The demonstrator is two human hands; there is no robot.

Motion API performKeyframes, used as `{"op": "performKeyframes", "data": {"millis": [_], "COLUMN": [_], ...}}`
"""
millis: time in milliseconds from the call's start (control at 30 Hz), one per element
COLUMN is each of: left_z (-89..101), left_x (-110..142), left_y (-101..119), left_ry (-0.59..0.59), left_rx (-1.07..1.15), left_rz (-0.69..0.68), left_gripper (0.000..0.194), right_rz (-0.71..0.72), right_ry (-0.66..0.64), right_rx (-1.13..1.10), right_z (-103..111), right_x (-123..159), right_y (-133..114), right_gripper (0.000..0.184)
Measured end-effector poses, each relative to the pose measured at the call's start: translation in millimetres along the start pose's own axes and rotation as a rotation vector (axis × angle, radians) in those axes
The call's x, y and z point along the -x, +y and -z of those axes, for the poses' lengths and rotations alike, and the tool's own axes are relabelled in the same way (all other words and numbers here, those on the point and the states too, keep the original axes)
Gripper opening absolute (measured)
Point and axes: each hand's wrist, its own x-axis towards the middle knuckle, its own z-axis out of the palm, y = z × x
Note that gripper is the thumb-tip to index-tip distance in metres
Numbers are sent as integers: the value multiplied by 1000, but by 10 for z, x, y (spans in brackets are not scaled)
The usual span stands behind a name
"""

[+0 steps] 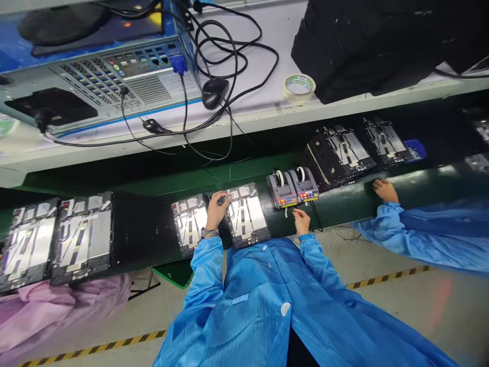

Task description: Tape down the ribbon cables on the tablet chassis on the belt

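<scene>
"Opened tablet, where?"
"Just left of the tape dispensers."
"Hands?"
"Left hand: tablet edge away from dispensers, gripping small dark piece. Right hand: near side of dispensers, fingers curled, can't tell if pinching anything."

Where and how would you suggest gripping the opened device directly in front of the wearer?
Probably the opened device is best gripped along its right edge, from the right: it lies flat with plates and strips exposed on top, so an edge seems safer. The left hand is at its far left corner, while a gap separates the right edge from the tape dispensers.
</scene>
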Motion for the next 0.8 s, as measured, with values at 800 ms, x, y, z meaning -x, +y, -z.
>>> {"op": "performKeyframes", "data": {"millis": [800], "left_z": [9], "left_x": [474], "left_y": [-133], "left_ry": [108], "left_rx": [231], "left_rz": [194], "left_gripper": [39], "right_rz": [112], "right_ry": [-1274], "right_rx": [182], "right_z": [-755], "right_x": [243], "right_y": [-1255], "right_gripper": [27]}}
